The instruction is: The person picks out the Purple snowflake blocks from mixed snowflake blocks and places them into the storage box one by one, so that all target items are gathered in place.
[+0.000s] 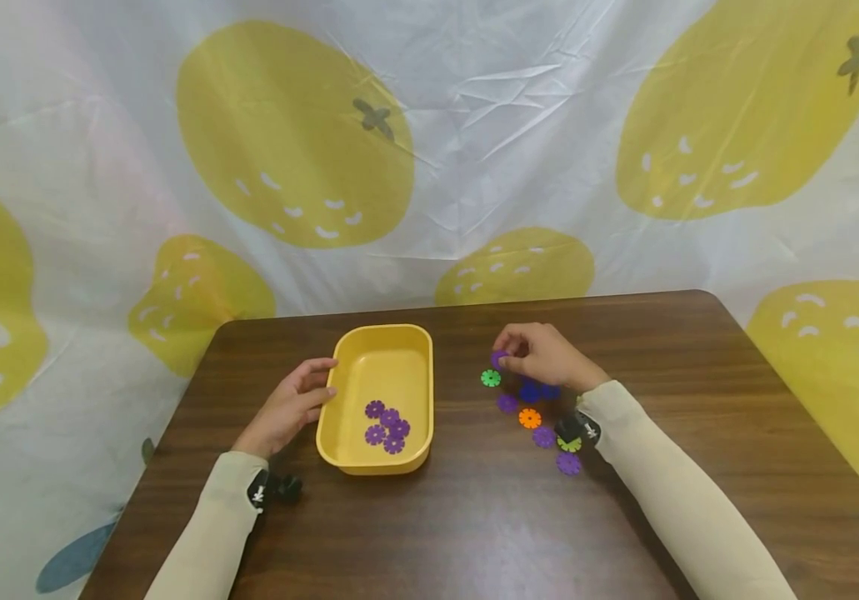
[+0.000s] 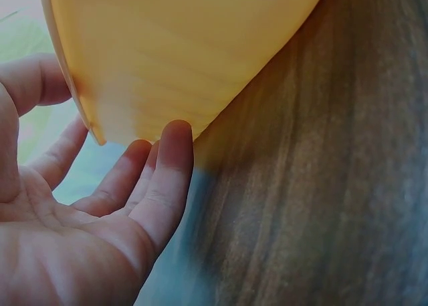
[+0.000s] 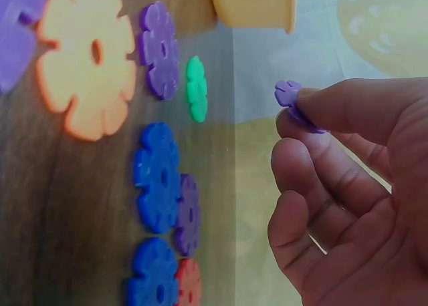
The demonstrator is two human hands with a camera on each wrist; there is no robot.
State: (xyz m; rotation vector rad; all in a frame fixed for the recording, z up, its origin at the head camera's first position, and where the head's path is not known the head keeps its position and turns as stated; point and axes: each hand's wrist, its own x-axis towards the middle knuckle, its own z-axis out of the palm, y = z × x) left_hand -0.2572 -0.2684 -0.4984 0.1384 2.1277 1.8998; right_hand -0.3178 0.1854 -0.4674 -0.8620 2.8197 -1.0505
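A yellow plastic basin [image 1: 380, 467] holds several purple notched flower-shaped discs [image 1: 390, 417]. My left hand [image 1: 290, 408] holds the basin's left rim; in the left wrist view, some fingers [image 2: 170, 179] touch its outer wall while others reach over the lip. My right hand [image 1: 549, 357] pinches a purple disc [image 3: 287, 92] between thumb and index finger, raised off the table. Beneath and around that hand lie a green disc [image 1: 491, 378], an orange disc [image 1: 530, 418], blue discs [image 3: 157, 179], other purple discs [image 1: 568, 463] and a red disc [image 3: 190, 282].
The brown wooden table [image 1: 474, 533] carries everything. A yellow-green disc [image 1: 569, 444] lies partly hidden by the right wrist's camera. Behind the table hangs a white curtain [image 1: 459, 167] printed with yellow fruit.
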